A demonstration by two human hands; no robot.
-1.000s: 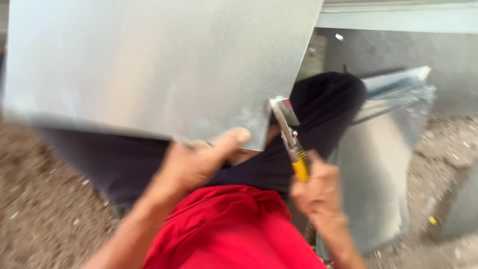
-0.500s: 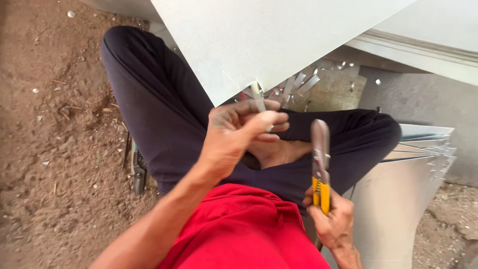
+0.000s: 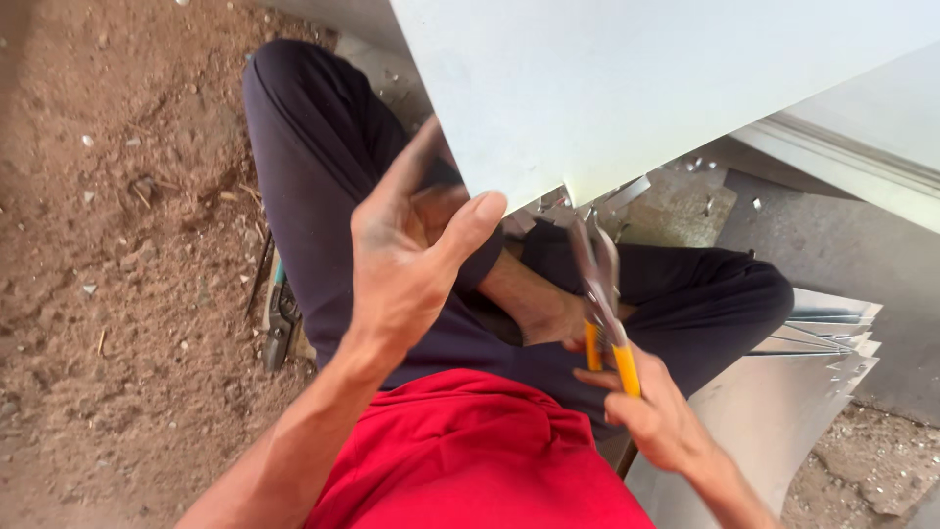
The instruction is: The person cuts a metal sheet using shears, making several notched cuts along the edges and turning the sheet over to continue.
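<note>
I sit cross-legged on dirt in dark trousers and a red shirt. My left hand (image 3: 416, 250) grips the lower corner of a large grey metal sheet (image 3: 627, 88), thumb on its near face, holding it up over my legs. My right hand (image 3: 658, 416) is shut on yellow-handled tin snips (image 3: 599, 294). The snips' blades point up and meet the sheet's bottom edge at a small notch.
A stack of cut metal sheets (image 3: 783, 411) lies at my right. Small metal offcuts (image 3: 627, 191) litter the ground under the sheet. A second hand tool (image 3: 279, 318) lies on the dirt by my left thigh. More sheet metal (image 3: 852, 147) sits at the upper right.
The view has moved closer. My left hand shifted from a curled grip below the sheet to a pinch on its corner. The snips have risen to the sheet's bottom edge.
</note>
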